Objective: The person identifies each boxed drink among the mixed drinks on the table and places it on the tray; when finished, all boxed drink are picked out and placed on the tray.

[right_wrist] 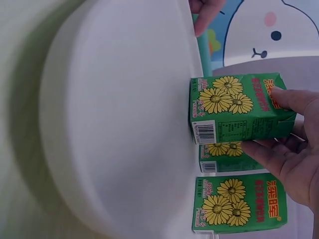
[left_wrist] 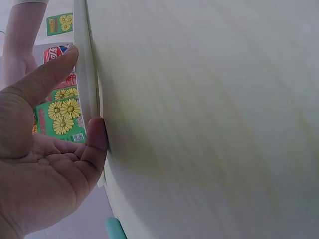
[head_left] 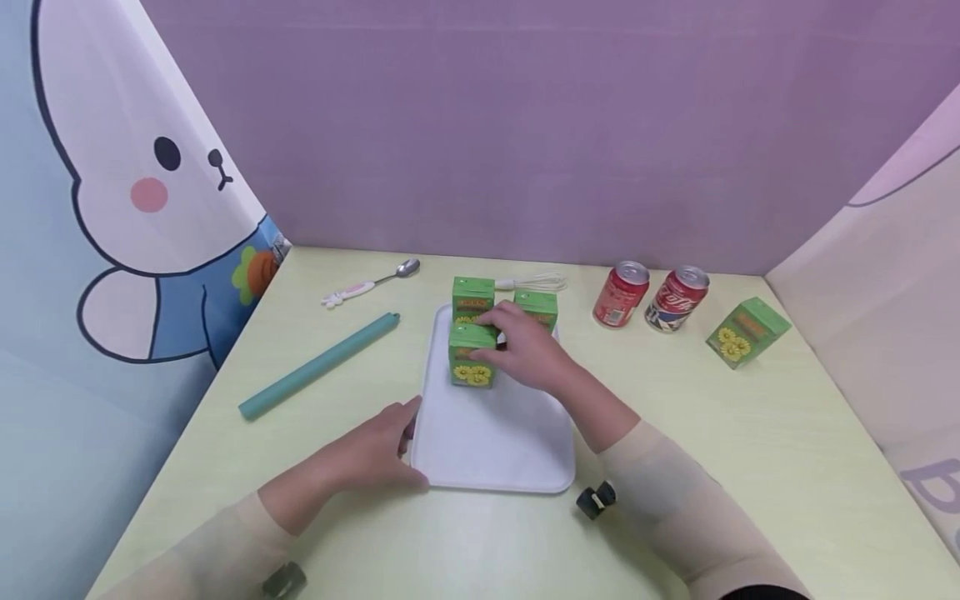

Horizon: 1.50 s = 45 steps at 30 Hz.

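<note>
My right hand (head_left: 525, 346) grips the upper end of a green drink carton (right_wrist: 234, 107) with yellow flowers, thumb on one side and fingers on the other. The carton stands upright at the left part of a white tray (head_left: 495, 442). Behind it on the tray are two matching cartons, a left one (head_left: 472, 289) and a right one (head_left: 536, 304), the latter partly hidden by my hand. My left hand (head_left: 375, 446) holds the tray's left edge close to the near corner, thumb (left_wrist: 52, 74) and curled fingertips against the rim.
Two red soda cans (head_left: 622, 294) and another green carton (head_left: 747, 332) stand to the right. A white whisk (head_left: 536, 282) lies behind the tray. Left of it lie a spoon (head_left: 371, 283) and a teal rod (head_left: 318, 367). Fabric walls (head_left: 525, 125) border the table.
</note>
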Tool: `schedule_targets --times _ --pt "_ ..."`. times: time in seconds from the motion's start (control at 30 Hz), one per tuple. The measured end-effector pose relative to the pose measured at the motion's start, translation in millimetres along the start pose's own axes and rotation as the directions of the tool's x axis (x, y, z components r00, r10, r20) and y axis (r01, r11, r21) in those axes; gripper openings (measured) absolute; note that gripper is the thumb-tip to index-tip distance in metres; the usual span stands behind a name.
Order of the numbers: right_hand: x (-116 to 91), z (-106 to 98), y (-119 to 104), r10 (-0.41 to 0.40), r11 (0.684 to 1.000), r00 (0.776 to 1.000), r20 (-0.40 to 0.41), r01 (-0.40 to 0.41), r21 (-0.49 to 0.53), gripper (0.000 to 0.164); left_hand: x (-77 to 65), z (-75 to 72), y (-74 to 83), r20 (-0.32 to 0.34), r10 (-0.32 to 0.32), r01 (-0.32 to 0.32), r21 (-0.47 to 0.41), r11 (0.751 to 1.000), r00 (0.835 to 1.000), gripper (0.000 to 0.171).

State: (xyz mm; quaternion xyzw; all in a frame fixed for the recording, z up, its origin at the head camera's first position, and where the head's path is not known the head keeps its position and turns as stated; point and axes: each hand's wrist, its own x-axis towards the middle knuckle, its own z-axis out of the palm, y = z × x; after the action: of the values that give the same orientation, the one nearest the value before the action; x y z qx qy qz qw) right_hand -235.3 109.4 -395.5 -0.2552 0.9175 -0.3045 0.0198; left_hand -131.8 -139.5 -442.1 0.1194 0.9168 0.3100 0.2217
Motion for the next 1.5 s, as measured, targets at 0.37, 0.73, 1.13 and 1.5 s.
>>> schedule_targets --times 0.37,0.73,1.13,1.5 --pt "3.3 4.9 -4.2 0.017 1.000 0.999 0.030 -0.016 -0.014 0.049 -2.0 -2.1 2.3 -0.001 -0.003 0.003 -0.008 1.000 1.000 0.112" --pt "2.6 6.5 -5.3 0.043 0.998 0.998 0.043 -0.041 -0.049 0.051 -2.0 -2.4 2.1 0.000 -0.003 0.003 0.001 1.000 1.000 0.113" --pt "-2.7 4.8 -3.6 0.067 0.997 0.996 0.053 -0.065 -0.036 0.068 -0.8 -1.4 -0.8 0.007 0.012 -0.012 -0.001 1.000 1.000 0.108" --pt "-28.0 -77.3 22.5 0.067 0.996 0.976 -0.209 -0.054 0.067 0.068 1.3 1.6 -1.4 -0.011 0.023 -0.023 0.004 1.000 1.000 0.112"
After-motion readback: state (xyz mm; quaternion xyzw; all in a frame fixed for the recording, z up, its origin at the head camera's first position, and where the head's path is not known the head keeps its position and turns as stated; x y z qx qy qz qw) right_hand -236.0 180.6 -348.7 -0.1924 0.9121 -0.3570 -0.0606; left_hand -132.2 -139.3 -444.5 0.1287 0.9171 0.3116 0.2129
